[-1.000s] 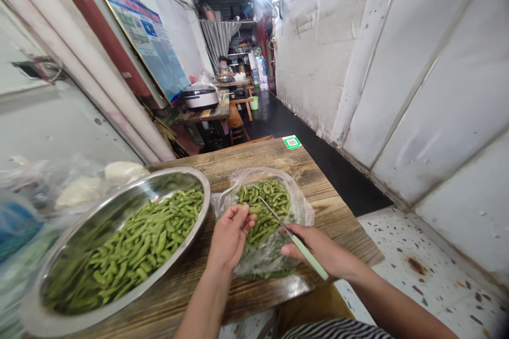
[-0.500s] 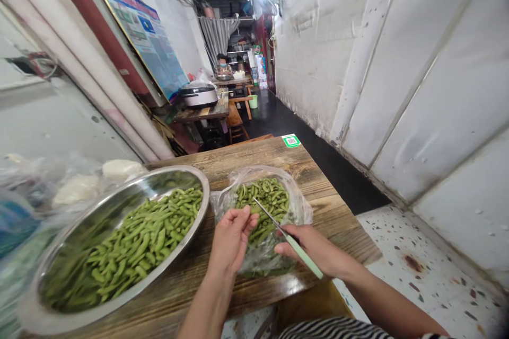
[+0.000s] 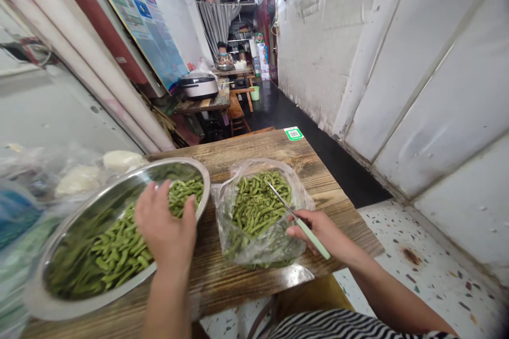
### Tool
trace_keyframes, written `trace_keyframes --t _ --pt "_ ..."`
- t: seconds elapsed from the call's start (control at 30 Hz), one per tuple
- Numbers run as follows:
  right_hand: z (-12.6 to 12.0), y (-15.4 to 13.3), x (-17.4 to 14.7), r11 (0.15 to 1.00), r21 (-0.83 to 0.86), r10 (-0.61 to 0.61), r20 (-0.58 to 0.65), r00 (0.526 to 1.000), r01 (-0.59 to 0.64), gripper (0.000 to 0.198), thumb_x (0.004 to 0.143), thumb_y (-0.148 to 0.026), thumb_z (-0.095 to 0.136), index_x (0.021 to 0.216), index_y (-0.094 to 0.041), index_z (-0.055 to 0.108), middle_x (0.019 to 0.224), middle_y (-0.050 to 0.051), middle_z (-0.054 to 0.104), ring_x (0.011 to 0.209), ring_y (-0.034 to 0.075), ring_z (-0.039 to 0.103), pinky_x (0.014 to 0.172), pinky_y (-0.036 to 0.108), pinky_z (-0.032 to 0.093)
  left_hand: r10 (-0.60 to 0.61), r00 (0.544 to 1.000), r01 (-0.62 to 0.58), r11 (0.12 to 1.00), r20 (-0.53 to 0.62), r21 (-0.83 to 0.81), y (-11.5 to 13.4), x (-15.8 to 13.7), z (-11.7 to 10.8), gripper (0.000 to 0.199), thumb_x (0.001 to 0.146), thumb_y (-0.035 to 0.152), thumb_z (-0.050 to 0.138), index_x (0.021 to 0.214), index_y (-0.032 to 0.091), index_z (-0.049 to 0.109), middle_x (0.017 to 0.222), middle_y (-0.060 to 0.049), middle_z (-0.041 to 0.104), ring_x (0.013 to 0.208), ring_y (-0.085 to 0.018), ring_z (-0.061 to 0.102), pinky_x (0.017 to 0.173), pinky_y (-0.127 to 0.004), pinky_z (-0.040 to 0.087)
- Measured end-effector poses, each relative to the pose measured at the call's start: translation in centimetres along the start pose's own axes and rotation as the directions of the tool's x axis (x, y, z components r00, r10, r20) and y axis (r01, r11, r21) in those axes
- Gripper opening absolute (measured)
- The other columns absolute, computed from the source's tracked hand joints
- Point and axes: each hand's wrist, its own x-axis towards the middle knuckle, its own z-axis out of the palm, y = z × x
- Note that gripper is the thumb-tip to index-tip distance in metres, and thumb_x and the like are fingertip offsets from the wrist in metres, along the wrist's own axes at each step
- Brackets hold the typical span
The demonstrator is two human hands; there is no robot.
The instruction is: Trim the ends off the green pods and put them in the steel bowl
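Note:
My left hand is over the near right part of a large steel basin, fingers spread and somewhat blurred. Green edamame pods lie heaped in the basin; the hand hides some of them. My right hand grips scissors with pale green handles, their narrow metal blades pointing up and left. Below the blades, an open clear plastic bag holds more edamame pods. I cannot make out whether the blades touch any pod.
Bag and basin stand on a wooden table with a green QR-code card at its far corner. Plastic bags crowd the left. Beyond are an electric cooker on another table, a seated person and a white wall.
My left hand has moved left from beside the scissor tips to over the basin, its fingers now spread. The right hand with the scissors has shifted slightly right.

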Motion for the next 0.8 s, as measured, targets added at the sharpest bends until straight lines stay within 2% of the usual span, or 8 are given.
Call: trace_keyframes --t 0.1,0.17,0.2,0.3,0.4,0.47,0.6,0.8 --pt "0.4 0.3 0.1 0.993 0.107 0.042 -0.011 0.999 -0.041 0.045 0.074 -0.053 0.062 0.097 -0.015 0.058 0.045 -0.009 0.040 0.034 0.007 0.038 0.034 0.017 0.029 0.198 0.958 -0.172 0.975 0.207 -0.141 2.7 -2.8 1.3 0.013 0.082 0.027 0.056 0.087 0.018 0.065 0.098 -0.008 0.067 0.096 -0.022 0.060 0.095 -0.043 0.035" --pt "0.5 0.4 0.0 0.990 0.139 0.037 -0.052 0.998 -0.030 0.046 0.075 -0.053 0.060 0.102 -0.015 0.057 0.047 -0.009 0.042 0.034 0.008 0.038 0.034 0.018 0.031 0.265 0.908 -0.203 0.956 0.324 -0.211 4.4 -5.0 1.9 0.014 0.084 0.024 0.053 0.073 0.019 0.061 0.076 -0.002 0.066 0.076 -0.016 0.060 0.089 -0.039 0.036" --pt "0.3 0.5 0.1 0.994 0.113 0.015 -0.096 0.995 -0.004 0.046 0.076 -0.052 0.060 0.104 -0.015 0.058 0.048 -0.008 0.044 0.036 0.008 0.040 0.036 0.019 0.034 0.261 0.907 -0.197 0.957 0.331 -0.214 4.7 -5.9 2.2 0.019 0.084 0.024 0.052 0.066 0.018 0.057 0.067 -0.001 0.062 0.068 -0.015 0.057 0.082 -0.035 0.038" --pt "-1.0 1.2 1.3 0.978 -0.183 -0.153 -0.318 0.936 0.098 0.043 0.074 -0.049 0.063 0.100 -0.015 0.064 0.064 0.001 0.062 0.057 0.014 0.054 0.055 0.023 0.045 0.168 0.956 -0.134 0.979 0.240 -0.152 3.7 -7.2 2.9 0.032 0.087 0.025 0.046 0.055 0.019 0.044 0.054 0.001 0.047 0.055 -0.014 0.047 0.062 -0.028 0.037" --pt "-3.3 2.0 4.9 0.934 -0.347 -0.236 -0.432 0.870 0.081 0.045 0.069 -0.049 0.065 0.098 -0.014 0.068 0.074 0.007 0.069 0.065 0.020 0.059 0.061 0.027 0.046 0.038 0.980 -0.021 0.996 0.194 -0.086 1.3 -6.9 4.1 0.031 0.089 0.029 0.041 0.059 0.021 0.045 0.053 0.001 0.047 0.051 -0.015 0.047 0.054 -0.027 0.035" --pt "-4.7 2.3 8.1 0.944 -0.312 -0.256 -0.478 0.841 0.110 0.041 0.068 -0.049 0.064 0.093 -0.016 0.070 0.077 0.007 0.070 0.067 0.021 0.061 0.061 0.027 0.046 -0.042 0.975 0.066 0.992 0.218 -0.103 0.1 -6.6 5.2 0.026 0.089 0.031 0.039 0.067 0.021 0.050 0.055 0.001 0.053 0.051 -0.015 0.052 0.052 -0.025 0.037" --pt "-6.0 3.1 12.7 0.954 -0.286 -0.251 -0.581 0.774 0.095 0.046 0.073 -0.056 0.055 0.083 -0.014 0.071 0.059 0.006 0.066 0.055 0.019 0.059 0.051 0.026 0.044 -0.153 0.939 0.222 0.953 0.307 -0.205 -1.0 -7.2 7.1 0.024 0.087 0.035 0.039 0.076 0.021 0.055 0.058 0.001 0.061 0.052 -0.015 0.059 0.050 -0.023 0.041" --pt "-4.4 6.8 13.7 0.976 -0.203 -0.195 -0.647 0.737 0.080 0.051 0.073 -0.057 0.055 0.087 -0.010 0.070 0.063 0.006 0.067 0.057 0.019 0.059 0.054 0.026 0.047 -0.128 0.914 0.254 0.921 0.386 -0.296 -2.4 -8.7 7.6 0.027 0.086 0.039 0.041 0.072 0.022 0.057 0.054 0.003 0.060 0.048 -0.014 0.058 0.048 -0.021 0.043"
